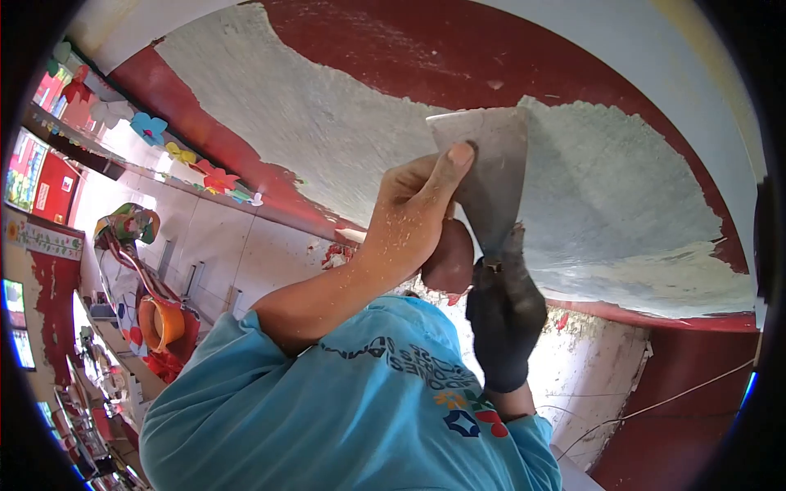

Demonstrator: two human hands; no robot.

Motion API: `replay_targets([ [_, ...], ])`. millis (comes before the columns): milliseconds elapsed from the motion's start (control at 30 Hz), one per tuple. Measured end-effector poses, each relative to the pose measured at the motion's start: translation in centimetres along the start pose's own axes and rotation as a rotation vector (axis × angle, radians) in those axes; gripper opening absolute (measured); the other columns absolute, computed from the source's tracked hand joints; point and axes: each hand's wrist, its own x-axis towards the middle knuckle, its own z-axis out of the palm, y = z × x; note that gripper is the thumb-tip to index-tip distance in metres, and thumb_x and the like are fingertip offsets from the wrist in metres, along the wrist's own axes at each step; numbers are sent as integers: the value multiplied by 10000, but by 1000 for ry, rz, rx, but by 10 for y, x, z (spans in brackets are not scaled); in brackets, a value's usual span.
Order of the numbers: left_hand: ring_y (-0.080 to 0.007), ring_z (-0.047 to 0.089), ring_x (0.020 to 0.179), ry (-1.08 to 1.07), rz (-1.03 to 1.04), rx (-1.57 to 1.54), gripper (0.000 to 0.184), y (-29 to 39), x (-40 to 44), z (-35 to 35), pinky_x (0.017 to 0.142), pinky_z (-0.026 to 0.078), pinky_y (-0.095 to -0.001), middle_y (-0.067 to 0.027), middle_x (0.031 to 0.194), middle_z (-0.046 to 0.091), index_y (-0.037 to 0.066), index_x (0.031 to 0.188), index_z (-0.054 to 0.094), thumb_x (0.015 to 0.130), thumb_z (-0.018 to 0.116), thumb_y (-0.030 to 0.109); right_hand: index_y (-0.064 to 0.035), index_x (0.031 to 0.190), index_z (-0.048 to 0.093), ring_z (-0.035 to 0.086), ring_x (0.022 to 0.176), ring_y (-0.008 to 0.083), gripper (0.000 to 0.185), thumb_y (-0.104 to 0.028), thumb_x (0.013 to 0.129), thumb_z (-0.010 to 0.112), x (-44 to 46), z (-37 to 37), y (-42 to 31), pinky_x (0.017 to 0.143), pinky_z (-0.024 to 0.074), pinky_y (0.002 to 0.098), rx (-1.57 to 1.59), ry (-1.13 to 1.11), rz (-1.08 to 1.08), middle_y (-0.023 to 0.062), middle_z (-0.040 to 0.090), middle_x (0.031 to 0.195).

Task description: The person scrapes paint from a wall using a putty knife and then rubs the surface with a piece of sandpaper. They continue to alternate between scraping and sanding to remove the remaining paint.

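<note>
A wide metal scraper (495, 164) lies with its blade edge at the border between red paint and bare grey plaster on the wall surface (327, 106). My right hand (506, 315), in a black glove, is closed round the scraper's lower, handle end. My left hand (417, 200) is bare and dusted with pale flakes; its thumb presses on the blade's left side and its other fingers are curled, partly hidden. Between the hands is a brown rounded shape (449, 258) that I cannot make out. Below the hands spreads my blue shirt (352, 401).
Colourful paper flowers (149, 128) hang in a string at the upper left. An orange container (161, 323) stands among cluttered items at the left. A thin cable (655, 404) crosses the lower right, in front of a dark red surface (688, 393).
</note>
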Motion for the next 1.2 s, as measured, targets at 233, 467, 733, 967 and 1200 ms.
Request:
replay_targets([
  [233, -7, 313, 459, -85, 5, 128, 468, -22, 4, -2, 409, 202, -220, 66, 519, 418, 84, 591, 573, 885, 555, 447, -27, 1274, 478, 597, 646, 216, 478, 6, 809, 582, -5, -16, 11, 601, 480, 306, -242, 11, -32, 154, 615, 778],
  [467, -25, 379, 507, 74, 79, 115, 416, -13, 4, -4, 457, 273, -207, 46, 580, 490, 83, 671, 592, 881, 558, 440, -68, 1355, 394, 511, 563, 73, 494, 24, 874, 458, 9, -1, 11, 510, 432, 234, -255, 43, -340, 30, 569, 732],
  [733, -24, 349, 511, 105, 107, 121, 464, -7, 5, 4, 443, 245, -223, 58, 527, 431, 87, 584, 559, 893, 544, 432, -7, 1166, 550, 631, 715, 278, 348, -6, 819, 579, 8, -5, -6, 625, 497, 342, -47, -42, -9, 193, 628, 839],
  [967, -45, 459, 565, -40, -41, 332, 422, -9, -1, -5, 514, 333, -204, 16, 601, 541, 48, 693, 618, 901, 537, 406, -24, 1258, 495, 615, 688, 228, 424, -35, 840, 565, -5, -14, 1, 625, 489, 319, -90, 5, 93, 170, 617, 798],
  [1200, -54, 522, 587, 41, 109, 8, 415, -4, -2, 9, 527, 364, -202, -12, 627, 593, 41, 700, 629, 911, 531, 384, -60, 1321, 436, 559, 604, 206, 477, -36, 856, 539, 1, -15, -12, 583, 464, 309, -101, -57, -107, 148, 582, 735],
])
